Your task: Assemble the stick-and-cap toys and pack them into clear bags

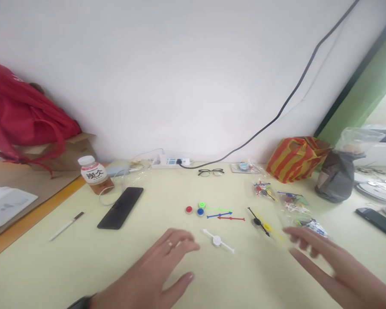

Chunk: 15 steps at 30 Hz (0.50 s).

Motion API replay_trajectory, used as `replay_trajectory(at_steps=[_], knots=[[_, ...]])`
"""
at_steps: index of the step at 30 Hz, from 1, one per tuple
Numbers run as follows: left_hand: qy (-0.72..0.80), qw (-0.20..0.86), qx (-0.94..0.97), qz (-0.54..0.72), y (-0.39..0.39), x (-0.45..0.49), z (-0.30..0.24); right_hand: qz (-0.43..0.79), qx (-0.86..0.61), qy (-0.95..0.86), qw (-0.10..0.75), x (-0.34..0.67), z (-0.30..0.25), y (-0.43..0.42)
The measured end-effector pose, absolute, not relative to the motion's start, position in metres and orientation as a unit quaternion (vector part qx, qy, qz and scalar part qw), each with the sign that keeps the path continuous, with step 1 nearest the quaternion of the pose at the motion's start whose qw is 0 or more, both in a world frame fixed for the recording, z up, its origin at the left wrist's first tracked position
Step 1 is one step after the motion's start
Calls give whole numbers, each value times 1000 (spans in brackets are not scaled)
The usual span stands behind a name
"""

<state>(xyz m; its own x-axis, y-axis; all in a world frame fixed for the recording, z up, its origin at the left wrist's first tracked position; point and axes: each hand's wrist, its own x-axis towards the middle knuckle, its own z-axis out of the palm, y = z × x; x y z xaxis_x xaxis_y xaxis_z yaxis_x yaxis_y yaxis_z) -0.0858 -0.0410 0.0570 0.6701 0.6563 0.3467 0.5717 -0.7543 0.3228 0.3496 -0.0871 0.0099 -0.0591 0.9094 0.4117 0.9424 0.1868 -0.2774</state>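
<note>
1. The left hand hovers near the table, its thumb well apart from loosely curled fingers that sit close together; nothing is pinched. The white spinner lies just beyond its fingertips, so a careless sweep could probably knock it askew.
2. The right hand is blurred, with its thumb apart from the fingers and nothing visible between them. It is nearest the yellow spinner and the small plastic bags; a low pass might snag a bag and drag it.
3. The black spinner lies just beside the yellow spinner, overlapping it in this view. I cannot tell whether the 2 touch; if they do, lifting 1 could shift the other.
4. The red disc, blue disc and green disc sit close together. Being small and round, these 3 could roll if bumped.
5. The blue arrow, red arrow and green arrow lie beside them. These 3 look thin, so fingertips may slip under a hurried pinch; the green arrow, pale against the tabletop, could be overlooked.
</note>
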Motion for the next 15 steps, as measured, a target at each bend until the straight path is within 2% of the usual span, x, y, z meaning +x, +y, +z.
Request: replay_trajectory(at_steps=[6, 10, 15], knots=[[244, 62, 947, 199, 13, -27, 32, 1, -613, -773, 166, 306, -4, -25], [223, 92, 944, 224, 21, -17, 12, 42, -595, -785, 170, 295, -10, -17], [225, 149, 933, 238, 25, -19, 7, 178, -540, -799, 197, 289, 3, -27]])
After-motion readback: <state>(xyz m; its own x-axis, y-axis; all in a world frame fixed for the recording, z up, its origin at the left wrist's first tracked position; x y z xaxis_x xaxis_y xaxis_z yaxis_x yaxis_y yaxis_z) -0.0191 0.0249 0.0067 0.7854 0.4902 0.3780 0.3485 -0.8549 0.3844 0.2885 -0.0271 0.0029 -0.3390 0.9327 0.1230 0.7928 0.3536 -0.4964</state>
